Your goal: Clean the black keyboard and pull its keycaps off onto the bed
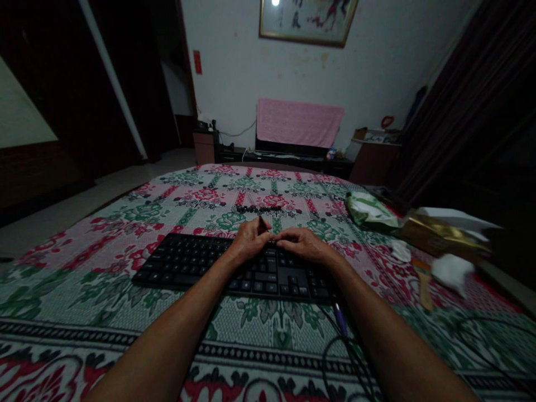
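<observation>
A black keyboard [184, 261] lies on the patterned cloth, with both hands over its upper right part. My left hand [251, 240] is closed, and a narrow dark piece sticks up between its thumb and fingers; its kind does not show. My right hand [305, 244] has its fingers pinched together, tips almost meeting the left thumb. Whatever those fingertips hold is too small to make out. Just beyond the hands runs a row of small black pieces [259, 209], like loose keycaps. The keys beneath the hands are partly hidden.
On the right lie a wooden-handled brush [424, 283], crumpled white tissue [453, 272], a gold box [444, 237] and a green-white packet [371, 211]. A purple-barrelled tool [340, 320] and a black cable [350, 349] lie near my right forearm. The floral cloth [104, 296] spreads underneath.
</observation>
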`<action>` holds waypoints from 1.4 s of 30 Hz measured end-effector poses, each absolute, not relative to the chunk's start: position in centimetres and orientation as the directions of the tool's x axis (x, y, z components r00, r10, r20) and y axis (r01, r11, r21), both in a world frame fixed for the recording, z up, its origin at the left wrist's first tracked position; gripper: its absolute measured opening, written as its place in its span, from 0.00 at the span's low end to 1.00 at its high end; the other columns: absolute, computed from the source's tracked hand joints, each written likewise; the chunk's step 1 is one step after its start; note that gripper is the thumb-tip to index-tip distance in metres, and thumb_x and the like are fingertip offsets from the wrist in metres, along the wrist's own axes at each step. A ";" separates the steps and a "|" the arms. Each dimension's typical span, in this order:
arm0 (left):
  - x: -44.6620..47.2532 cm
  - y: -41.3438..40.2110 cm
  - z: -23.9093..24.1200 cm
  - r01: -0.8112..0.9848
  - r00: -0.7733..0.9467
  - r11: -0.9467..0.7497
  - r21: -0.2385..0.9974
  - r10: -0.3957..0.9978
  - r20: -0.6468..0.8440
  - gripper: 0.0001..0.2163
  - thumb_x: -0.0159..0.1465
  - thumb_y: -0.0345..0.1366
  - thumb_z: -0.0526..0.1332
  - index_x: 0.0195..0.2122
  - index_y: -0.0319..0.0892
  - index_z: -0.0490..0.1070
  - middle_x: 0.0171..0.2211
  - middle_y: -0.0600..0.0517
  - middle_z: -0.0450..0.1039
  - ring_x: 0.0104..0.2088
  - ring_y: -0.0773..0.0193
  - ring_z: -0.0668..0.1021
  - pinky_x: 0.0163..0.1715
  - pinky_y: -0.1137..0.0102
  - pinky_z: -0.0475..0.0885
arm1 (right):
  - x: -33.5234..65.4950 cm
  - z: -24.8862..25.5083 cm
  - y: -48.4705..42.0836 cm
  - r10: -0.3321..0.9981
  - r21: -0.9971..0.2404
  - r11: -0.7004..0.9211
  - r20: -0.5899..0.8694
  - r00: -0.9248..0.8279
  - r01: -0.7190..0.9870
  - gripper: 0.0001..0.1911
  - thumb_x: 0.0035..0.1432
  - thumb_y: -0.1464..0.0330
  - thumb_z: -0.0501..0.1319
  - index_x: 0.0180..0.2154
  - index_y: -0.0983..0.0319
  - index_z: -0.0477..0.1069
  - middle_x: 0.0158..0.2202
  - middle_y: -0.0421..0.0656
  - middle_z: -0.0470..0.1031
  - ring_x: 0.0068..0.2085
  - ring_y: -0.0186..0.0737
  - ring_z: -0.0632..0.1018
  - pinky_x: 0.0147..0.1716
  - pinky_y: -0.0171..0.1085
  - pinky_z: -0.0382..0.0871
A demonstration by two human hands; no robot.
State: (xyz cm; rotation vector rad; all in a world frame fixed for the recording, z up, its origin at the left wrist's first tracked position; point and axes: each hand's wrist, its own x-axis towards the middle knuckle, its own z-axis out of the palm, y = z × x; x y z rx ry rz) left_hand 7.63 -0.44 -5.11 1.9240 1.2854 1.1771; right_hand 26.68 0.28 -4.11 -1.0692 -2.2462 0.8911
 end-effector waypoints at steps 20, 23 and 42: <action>7.6 0.2 -5.9 0.298 0.137 -0.377 0.877 0.926 0.352 0.10 0.51 0.36 0.62 0.33 0.39 0.68 0.25 0.55 0.70 0.27 0.67 0.74 0.29 0.73 0.68 | 26.2 -3.9 -0.4 0.856 -0.648 0.476 0.186 -0.482 0.595 0.11 0.52 0.64 0.55 0.31 0.63 0.72 0.25 0.38 0.72 0.27 0.31 0.70 0.27 0.29 0.61; 7.7 0.1 -5.8 0.301 0.127 -0.368 0.880 0.930 0.345 0.10 0.51 0.36 0.62 0.33 0.39 0.67 0.24 0.55 0.70 0.26 0.67 0.73 0.29 0.73 0.67 | 26.5 -3.9 0.1 0.865 -0.601 0.481 0.209 -0.456 0.638 0.11 0.51 0.65 0.54 0.30 0.63 0.72 0.25 0.38 0.72 0.27 0.32 0.70 0.27 0.29 0.60; 7.8 -0.8 -5.0 0.398 0.119 -0.351 0.848 0.936 0.332 0.09 0.52 0.37 0.61 0.34 0.40 0.69 0.25 0.54 0.70 0.27 0.66 0.72 0.29 0.73 0.66 | 26.4 -5.8 11.7 0.961 -0.285 0.052 0.275 0.030 0.957 0.16 0.54 0.63 0.52 0.41 0.59 0.75 0.40 0.44 0.77 0.41 0.40 0.75 0.38 0.33 0.64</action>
